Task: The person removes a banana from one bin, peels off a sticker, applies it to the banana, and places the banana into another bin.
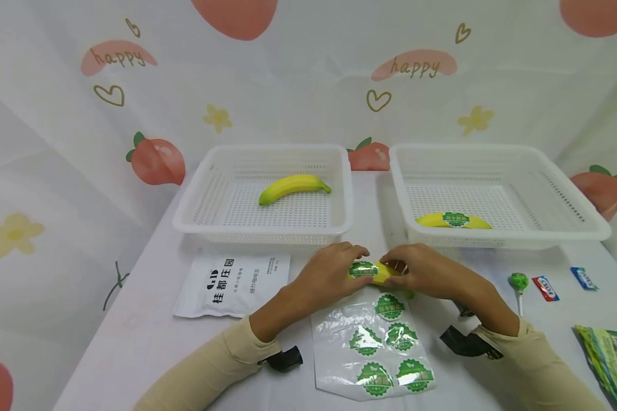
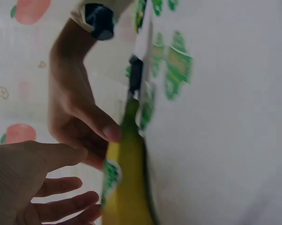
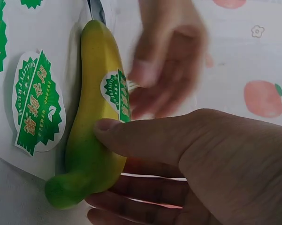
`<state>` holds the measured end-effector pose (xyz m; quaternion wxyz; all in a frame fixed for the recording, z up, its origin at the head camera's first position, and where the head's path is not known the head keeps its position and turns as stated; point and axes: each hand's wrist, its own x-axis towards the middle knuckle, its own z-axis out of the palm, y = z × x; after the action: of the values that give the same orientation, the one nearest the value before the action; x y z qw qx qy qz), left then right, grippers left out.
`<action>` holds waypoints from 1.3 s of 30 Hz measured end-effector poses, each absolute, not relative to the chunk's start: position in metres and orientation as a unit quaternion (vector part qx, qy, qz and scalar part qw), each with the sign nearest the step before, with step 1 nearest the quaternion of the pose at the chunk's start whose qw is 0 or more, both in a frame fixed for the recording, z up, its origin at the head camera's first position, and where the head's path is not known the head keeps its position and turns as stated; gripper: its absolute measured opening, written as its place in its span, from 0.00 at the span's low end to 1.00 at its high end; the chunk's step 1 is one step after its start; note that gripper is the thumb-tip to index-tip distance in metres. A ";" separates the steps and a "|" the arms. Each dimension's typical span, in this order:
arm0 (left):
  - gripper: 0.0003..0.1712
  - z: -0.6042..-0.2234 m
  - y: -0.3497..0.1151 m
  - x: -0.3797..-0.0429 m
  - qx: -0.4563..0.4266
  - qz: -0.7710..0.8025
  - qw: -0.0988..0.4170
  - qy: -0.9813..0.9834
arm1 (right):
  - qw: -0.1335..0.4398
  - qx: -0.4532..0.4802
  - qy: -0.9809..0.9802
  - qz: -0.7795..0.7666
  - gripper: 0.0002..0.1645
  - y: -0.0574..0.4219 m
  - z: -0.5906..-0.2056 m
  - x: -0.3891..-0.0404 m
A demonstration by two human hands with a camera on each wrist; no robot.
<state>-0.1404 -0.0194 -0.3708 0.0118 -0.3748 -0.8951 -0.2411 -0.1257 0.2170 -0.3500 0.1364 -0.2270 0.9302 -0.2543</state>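
Observation:
A yellow banana with a green stem end (image 3: 96, 98) lies at the top edge of a clear sheet (image 1: 334, 337) of green round stickers. One green and white sticker (image 3: 116, 93) is on the banana's side. My right hand (image 1: 427, 273) grips the banana near its stem, the thumb on top and the other fingers behind it. Beside the banana's other end is my left hand (image 1: 325, 273), its fingers spread and loosely bent. In the right wrist view that hand (image 3: 171, 61) is blurred and stands slightly apart from the banana.
A white basket (image 1: 262, 230) at the back left holds a plain banana (image 1: 293, 187). Another basket (image 1: 509, 234) at the back right holds a stickered banana (image 1: 457, 220). A white pouch (image 1: 236, 285) lies left; a green lollipop (image 1: 519, 281), small candies (image 1: 546, 289) and a green packet (image 1: 614, 359) lie right.

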 end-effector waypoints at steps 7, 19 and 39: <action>0.22 -0.343 0.012 -0.148 -0.414 -0.386 -0.060 -0.822 | 0.151 -0.224 0.923 -0.274 0.16 0.223 -0.351 -0.126; 0.27 -0.341 0.050 -0.189 -0.329 -0.459 -0.117 -0.816 | 0.172 -0.223 0.926 -0.251 0.18 0.228 -0.348 -0.129; 0.23 -0.351 0.058 -0.195 -0.319 -0.495 -0.092 -0.803 | 0.080 -0.149 0.968 -0.186 0.29 0.296 -0.272 -0.093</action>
<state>-0.1946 0.0578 -0.3515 -0.0922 -0.3194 -0.8025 -0.4955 -0.0925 0.2962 -0.2725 0.0797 -0.1486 0.9680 -0.1858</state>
